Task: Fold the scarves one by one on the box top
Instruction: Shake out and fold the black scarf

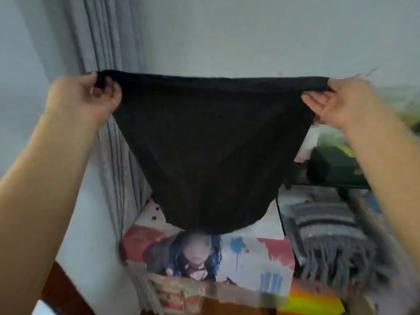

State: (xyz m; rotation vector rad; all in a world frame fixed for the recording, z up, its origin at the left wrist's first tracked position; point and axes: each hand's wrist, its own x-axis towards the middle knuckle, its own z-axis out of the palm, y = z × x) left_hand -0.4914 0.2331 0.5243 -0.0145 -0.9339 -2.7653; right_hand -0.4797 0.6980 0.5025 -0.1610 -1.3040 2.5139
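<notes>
Black scarf held up in the air, stretched wide between two raised hands. Left hand curled round the scarf's top left corner, cloth bunched between thumb and bent fingers. Right hand pinching the top right corner, thumb on top, fingers lying close together under the cloth. Top edge pulled nearly straight from one set of fingers to the other; the rest hanging below them in a rounded sag, narrowing toward the bottom. Lowest fold well below both hands, just above or on the box top, a printed picture surface; contact not clear through the blur. Below the right fingers, beside the box, a grey striped scarf with fringe. Behind the left fingers, a grey curtain against the wall.
</notes>
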